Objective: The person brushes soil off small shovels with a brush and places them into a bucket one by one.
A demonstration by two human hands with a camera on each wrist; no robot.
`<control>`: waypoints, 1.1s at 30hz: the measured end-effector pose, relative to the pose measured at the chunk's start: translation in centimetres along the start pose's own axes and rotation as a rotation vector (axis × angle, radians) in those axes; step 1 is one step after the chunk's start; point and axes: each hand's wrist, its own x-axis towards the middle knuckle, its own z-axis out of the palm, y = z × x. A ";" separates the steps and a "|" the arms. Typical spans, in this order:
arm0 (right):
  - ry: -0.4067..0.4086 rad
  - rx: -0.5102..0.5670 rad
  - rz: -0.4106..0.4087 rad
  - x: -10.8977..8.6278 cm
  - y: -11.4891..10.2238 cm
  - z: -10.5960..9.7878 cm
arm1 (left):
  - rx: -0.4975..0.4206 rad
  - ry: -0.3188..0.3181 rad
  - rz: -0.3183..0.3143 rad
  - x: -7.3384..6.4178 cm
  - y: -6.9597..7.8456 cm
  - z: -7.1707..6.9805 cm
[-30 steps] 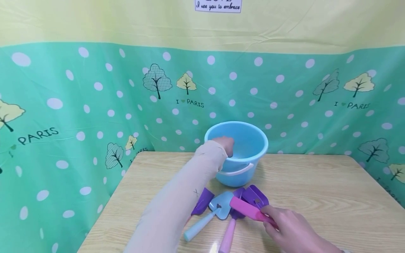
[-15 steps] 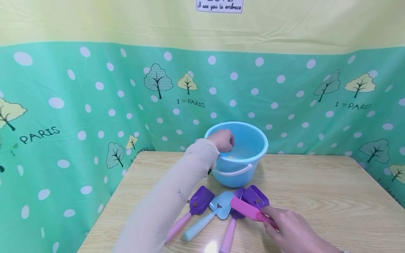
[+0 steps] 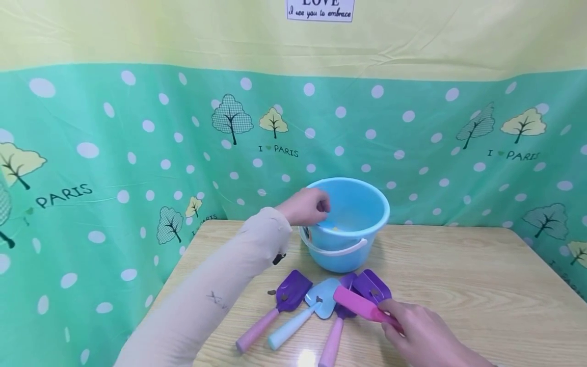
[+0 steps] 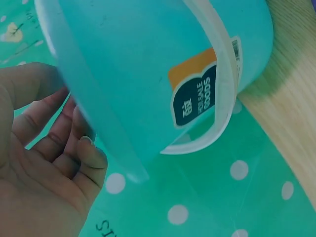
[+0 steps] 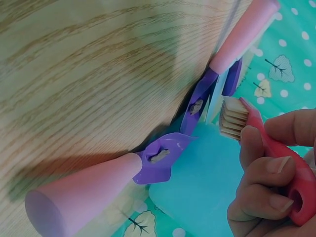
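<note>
left arm [image 3: 213, 293]: outstretched, sleeved | left hand [image 3: 303, 206]: fingers loosely curled | right hand [image 3: 424, 329]: fingers curled, gripping

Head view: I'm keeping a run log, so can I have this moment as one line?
left hand: at bucket rim; right hand: holds brush; shovels: on table

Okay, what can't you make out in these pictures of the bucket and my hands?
Left hand: in the left wrist view, the bucket hides some fingertips; I can't tell whether they hold anything.
Bucket's label: left wrist view, partly covered by the white handle.
Bucket's floor: head view, the near side hides at least part.
Yellow bit inside: head view, too small to identify.
Printed sign: head view, cut off by the top edge.
</note>
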 end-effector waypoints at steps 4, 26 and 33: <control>0.000 0.003 0.001 0.0 0.0 0.1 | 0.002 0.014 0.020 -1.2 -0.1 -0.4; 0.035 0.013 -0.016 -0.1 -0.3 0.1 | -0.071 0.053 0.084 -7.6 -0.6 1.1; 0.005 0.031 0.021 0.0 -0.4 0.1 | -0.067 0.026 0.104 -9.5 -1.3 2.9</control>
